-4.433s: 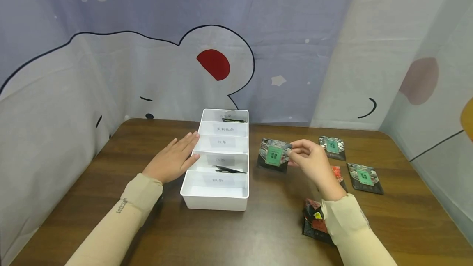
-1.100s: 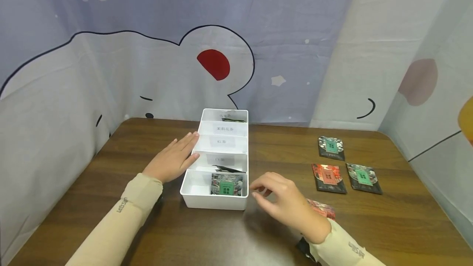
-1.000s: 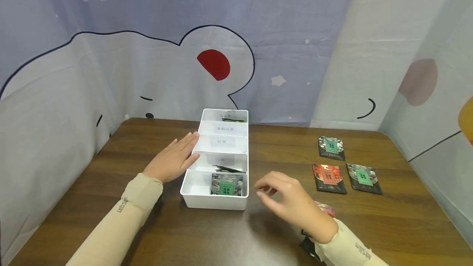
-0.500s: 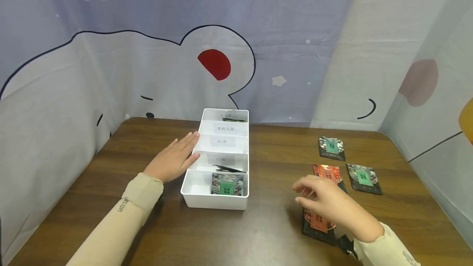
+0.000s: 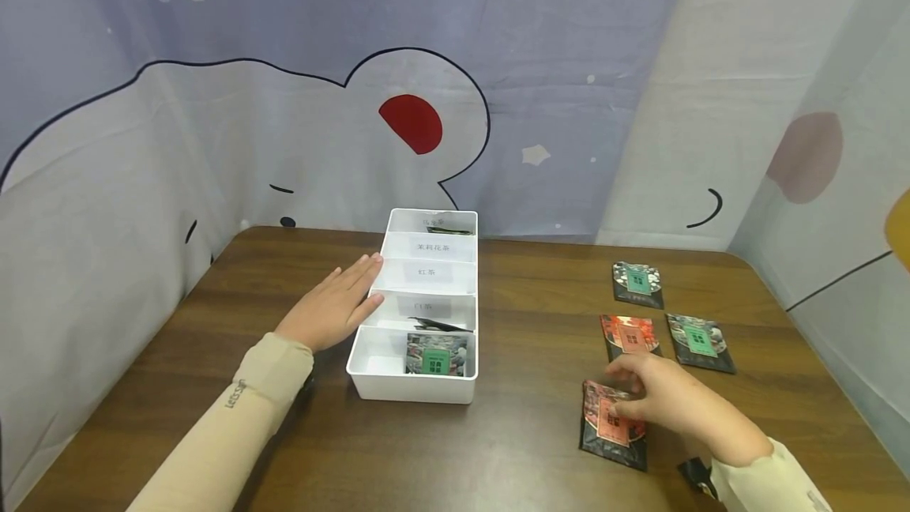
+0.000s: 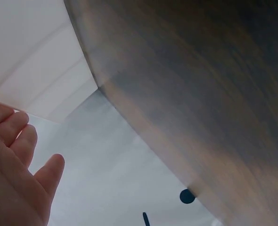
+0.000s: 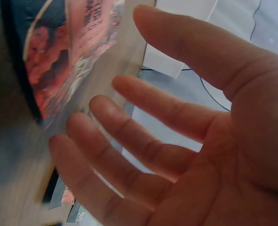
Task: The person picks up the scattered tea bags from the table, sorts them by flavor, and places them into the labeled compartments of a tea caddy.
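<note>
Swung away from the white tray (image 5: 415, 390) since a second ago with the right hand (image 5: 671, 401), now over the near red sachet (image 5: 611, 431) on the table (image 5: 526, 457), with fingers loosely curved and nothing gripped! Touching the tray's left wall with the left hand (image 5: 330, 306), straight-fingered, holding nothing. Already in: a front sachet (image 5: 437, 358) in the nearest compartment, a dark sachet (image 5: 439, 325) in the second-nearest, a thin sachet (image 5: 449, 231) in the farthest. Remaining outside: this one, another red sachet (image 5: 627, 333), a far green-labelled sachet (image 5: 637, 284), a rightmost green-labelled sachet (image 5: 700, 344).
</note>
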`<action>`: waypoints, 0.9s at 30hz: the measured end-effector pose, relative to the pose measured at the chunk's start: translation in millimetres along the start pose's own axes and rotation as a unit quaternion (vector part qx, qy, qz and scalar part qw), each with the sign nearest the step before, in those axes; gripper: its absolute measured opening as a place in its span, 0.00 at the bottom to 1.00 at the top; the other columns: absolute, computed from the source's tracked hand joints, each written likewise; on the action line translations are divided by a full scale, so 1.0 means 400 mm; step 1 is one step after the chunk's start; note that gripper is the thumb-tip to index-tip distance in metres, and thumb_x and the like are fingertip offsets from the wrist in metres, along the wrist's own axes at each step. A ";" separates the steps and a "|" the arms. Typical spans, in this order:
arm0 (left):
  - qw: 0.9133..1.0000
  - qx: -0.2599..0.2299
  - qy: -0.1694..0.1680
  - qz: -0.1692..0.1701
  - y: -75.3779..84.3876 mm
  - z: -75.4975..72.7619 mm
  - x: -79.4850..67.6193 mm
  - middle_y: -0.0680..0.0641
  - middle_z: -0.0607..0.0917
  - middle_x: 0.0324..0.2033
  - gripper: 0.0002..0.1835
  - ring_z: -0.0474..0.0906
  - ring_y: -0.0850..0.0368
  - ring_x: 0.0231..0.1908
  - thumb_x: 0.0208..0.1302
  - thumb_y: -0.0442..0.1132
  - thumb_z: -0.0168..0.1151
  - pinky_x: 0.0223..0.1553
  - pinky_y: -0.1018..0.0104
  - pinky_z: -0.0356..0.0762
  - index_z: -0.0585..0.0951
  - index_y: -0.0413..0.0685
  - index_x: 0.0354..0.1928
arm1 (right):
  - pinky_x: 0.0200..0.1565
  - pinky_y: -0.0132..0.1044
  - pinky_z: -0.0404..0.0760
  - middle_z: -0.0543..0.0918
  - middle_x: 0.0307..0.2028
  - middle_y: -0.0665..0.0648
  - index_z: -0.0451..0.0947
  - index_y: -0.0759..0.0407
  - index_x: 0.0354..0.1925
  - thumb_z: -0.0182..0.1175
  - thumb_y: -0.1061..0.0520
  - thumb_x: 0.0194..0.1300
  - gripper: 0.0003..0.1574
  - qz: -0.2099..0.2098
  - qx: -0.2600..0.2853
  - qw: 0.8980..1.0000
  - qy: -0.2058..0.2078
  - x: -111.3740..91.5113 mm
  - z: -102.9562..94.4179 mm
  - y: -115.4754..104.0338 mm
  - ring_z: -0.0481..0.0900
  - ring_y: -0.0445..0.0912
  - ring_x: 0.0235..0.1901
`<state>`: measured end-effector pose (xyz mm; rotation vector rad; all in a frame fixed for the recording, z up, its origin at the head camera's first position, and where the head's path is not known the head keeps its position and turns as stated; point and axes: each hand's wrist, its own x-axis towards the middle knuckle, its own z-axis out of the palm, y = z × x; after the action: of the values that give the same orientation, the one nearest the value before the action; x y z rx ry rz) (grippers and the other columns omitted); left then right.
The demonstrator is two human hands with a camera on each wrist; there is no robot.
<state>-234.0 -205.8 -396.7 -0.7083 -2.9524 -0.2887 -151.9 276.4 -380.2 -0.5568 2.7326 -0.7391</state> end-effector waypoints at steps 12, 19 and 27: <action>1.000 -0.007 -0.011 -0.007 0.002 0.000 0.003 0.45 0.52 0.79 0.38 0.47 0.47 0.79 0.81 0.58 0.38 0.77 0.45 0.48 0.50 0.42 0.80 | 0.36 0.42 0.73 0.71 0.36 0.57 0.74 0.64 0.41 0.83 0.52 0.45 0.33 0.084 -0.045 0.995 -0.011 -0.013 0.021 0.023 0.67 0.48 0.35; 1.000 -0.007 -0.006 -0.006 0.008 -0.005 0.000 0.44 0.53 0.79 0.38 0.48 0.46 0.78 0.80 0.58 0.37 0.77 0.45 0.47 0.50 0.42 0.80 | 0.33 0.39 0.68 0.68 0.33 0.56 0.68 0.60 0.36 0.83 0.53 0.44 0.33 0.094 -0.023 0.995 0.003 -0.014 0.028 0.030 0.65 0.48 0.33; 1.000 -0.005 -0.005 -0.005 0.005 -0.004 0.001 0.44 0.53 0.79 0.37 0.50 0.45 0.78 0.81 0.57 0.38 0.77 0.44 0.49 0.50 0.42 0.80 | 0.28 0.37 0.69 0.70 0.27 0.54 0.64 0.60 0.37 0.80 0.60 0.48 0.32 0.085 0.089 0.992 0.011 -0.004 0.030 0.024 0.69 0.46 0.27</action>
<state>-233.4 -204.1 -394.8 -0.6992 -2.9667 -0.3029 -149.2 279.6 -394.9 -0.2764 2.6561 -0.9355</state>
